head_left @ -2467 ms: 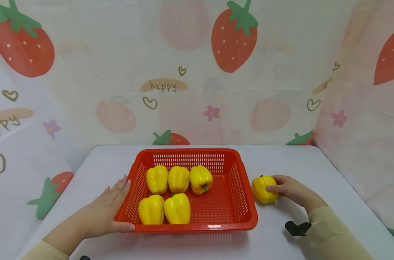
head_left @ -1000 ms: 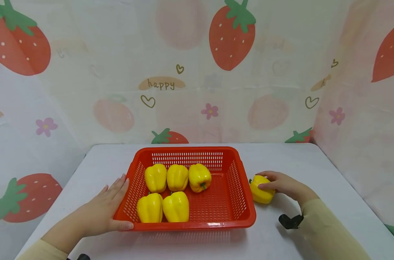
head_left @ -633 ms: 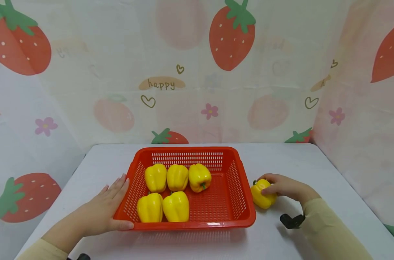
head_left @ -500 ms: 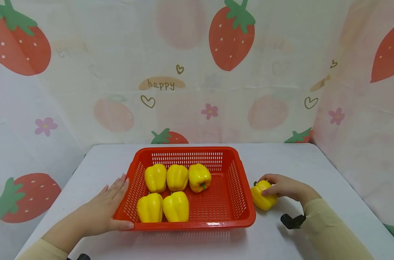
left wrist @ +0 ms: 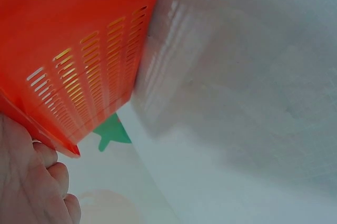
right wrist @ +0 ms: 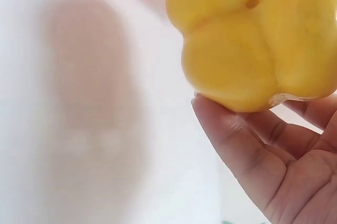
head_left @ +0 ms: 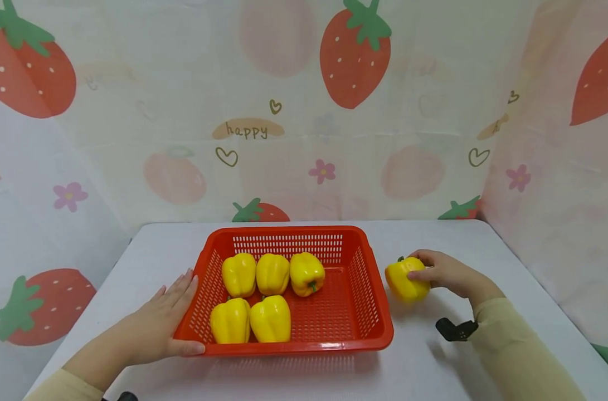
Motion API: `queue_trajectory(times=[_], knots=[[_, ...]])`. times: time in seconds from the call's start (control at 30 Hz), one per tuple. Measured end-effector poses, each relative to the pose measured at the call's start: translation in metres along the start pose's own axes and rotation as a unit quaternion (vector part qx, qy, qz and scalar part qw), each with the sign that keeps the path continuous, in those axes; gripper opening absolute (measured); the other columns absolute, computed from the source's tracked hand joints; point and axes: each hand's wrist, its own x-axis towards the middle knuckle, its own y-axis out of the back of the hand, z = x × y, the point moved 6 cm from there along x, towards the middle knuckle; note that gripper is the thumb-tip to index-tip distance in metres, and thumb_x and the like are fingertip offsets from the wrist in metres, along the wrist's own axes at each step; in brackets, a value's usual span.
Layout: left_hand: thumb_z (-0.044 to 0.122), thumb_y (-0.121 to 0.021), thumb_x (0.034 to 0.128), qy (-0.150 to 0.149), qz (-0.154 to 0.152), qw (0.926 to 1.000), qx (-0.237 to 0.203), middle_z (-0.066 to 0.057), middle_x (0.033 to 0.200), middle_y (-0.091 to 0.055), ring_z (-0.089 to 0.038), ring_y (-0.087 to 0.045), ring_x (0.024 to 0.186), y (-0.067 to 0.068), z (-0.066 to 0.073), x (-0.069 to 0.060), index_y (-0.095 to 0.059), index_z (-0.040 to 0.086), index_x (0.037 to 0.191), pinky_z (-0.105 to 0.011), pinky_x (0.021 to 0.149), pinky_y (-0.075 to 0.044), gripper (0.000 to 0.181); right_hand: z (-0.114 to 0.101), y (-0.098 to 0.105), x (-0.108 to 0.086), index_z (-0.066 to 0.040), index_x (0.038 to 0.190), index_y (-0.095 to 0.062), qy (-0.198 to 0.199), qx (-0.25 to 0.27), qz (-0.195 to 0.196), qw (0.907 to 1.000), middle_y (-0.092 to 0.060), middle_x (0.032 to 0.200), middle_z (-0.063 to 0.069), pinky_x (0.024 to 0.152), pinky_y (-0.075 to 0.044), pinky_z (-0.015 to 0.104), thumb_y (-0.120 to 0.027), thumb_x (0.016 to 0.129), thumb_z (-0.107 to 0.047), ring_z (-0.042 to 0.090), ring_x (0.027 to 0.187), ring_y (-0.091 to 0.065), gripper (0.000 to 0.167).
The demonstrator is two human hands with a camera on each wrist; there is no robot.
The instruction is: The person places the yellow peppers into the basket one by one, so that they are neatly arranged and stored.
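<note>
A yellow bell pepper (head_left: 404, 281) is gripped by my right hand (head_left: 451, 275), just right of the red basket (head_left: 304, 350). Its green stem points up in the head view, and the right wrist view shows the lobed underside of the same pepper (right wrist: 231, 61) above the thumb and fingers. The pepper appears raised off the table. My left hand (head_left: 155, 320) rests along the basket's left side with fingers straight and thumb on the front rim corner. Inside the basket lie several yellow bell peppers (head_left: 271, 320), in a back row and a front row.
The basket stands on a white-covered table (head_left: 434, 239). Its right part shows bare red floor beside the peppers. A cloth backdrop (head_left: 304, 139) with strawberry prints stands behind and at both sides. A black device (head_left: 456, 329) sits at my right wrist.
The bell pepper in my right hand tilted over near the table, stem turning leftward. Since half a second ago it has risen, stem up again. My left hand has stayed on the basket.
</note>
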Motion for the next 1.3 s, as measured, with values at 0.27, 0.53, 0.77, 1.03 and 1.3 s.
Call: queue_trajectory(times=[0.27, 0.53, 0.77, 1.03, 1.3], knots=[[0.079, -0.054, 0.0615, 0.008, -0.006, 0.9999, -0.003, -0.018, 0.152, -0.008, -0.036, -0.013, 0.137, -0.002, -0.002, 0.000, -0.009, 0.003, 0.146, -0.059, 0.106, -0.012, 0.122, -0.031, 0.020, 0.000, -0.002, 0.118, -0.046, 0.042, -0.004, 0.014, 0.9990, -0.053, 0.106, 0.015, 0.079, -0.051, 0.036, -0.064, 0.084, -0.033, 0.028, 0.090, -0.054, 0.049], [0.080, -0.052, 0.0609, 0.008, -0.007, 0.9999, 0.001, -0.017, 0.152, -0.008, -0.035, -0.013, 0.137, -0.003, -0.002, 0.000, -0.010, 0.003, 0.146, -0.058, 0.107, -0.011, 0.123, -0.065, 0.033, -0.002, -0.002, 0.117, -0.045, 0.074, -0.003, 0.017, 0.9971, -0.052, 0.105, 0.017, 0.079, -0.051, 0.036, -0.063, 0.085, -0.031, 0.030, 0.089, -0.055, 0.048], [0.079, -0.053, 0.0609, 0.010, -0.007, 0.9999, -0.002, -0.017, 0.152, -0.009, -0.036, -0.013, 0.137, -0.004, -0.003, 0.000, -0.010, 0.003, 0.146, -0.059, 0.106, -0.011, 0.123, -0.098, 0.033, -0.002, 0.000, 0.117, -0.044, 0.098, 0.002, -0.014, 0.9951, -0.051, 0.103, 0.018, 0.078, -0.051, 0.037, -0.061, 0.086, -0.026, 0.030, 0.087, -0.055, 0.044], [0.079, -0.054, 0.0615, 0.012, -0.005, 0.9999, -0.006, -0.018, 0.152, -0.009, -0.036, -0.013, 0.137, -0.002, -0.004, 0.001, -0.009, 0.002, 0.146, -0.059, 0.106, -0.011, 0.122, -0.125, 0.017, 0.006, 0.001, 0.114, -0.047, 0.118, 0.009, -0.030, 0.9925, -0.053, 0.100, 0.019, 0.076, -0.052, 0.038, -0.063, 0.085, -0.025, 0.031, 0.084, -0.056, 0.042], [0.080, -0.052, 0.0618, 0.006, -0.002, 1.0000, -0.002, -0.018, 0.152, -0.008, -0.036, -0.013, 0.137, -0.001, -0.002, 0.000, -0.009, 0.002, 0.146, -0.059, 0.106, -0.012, 0.122, -0.142, -0.018, 0.025, -0.002, 0.115, -0.048, 0.101, 0.008, -0.040, 0.9940, -0.056, 0.102, 0.016, 0.077, -0.053, 0.039, -0.067, 0.081, -0.033, 0.030, 0.088, -0.058, 0.049]])
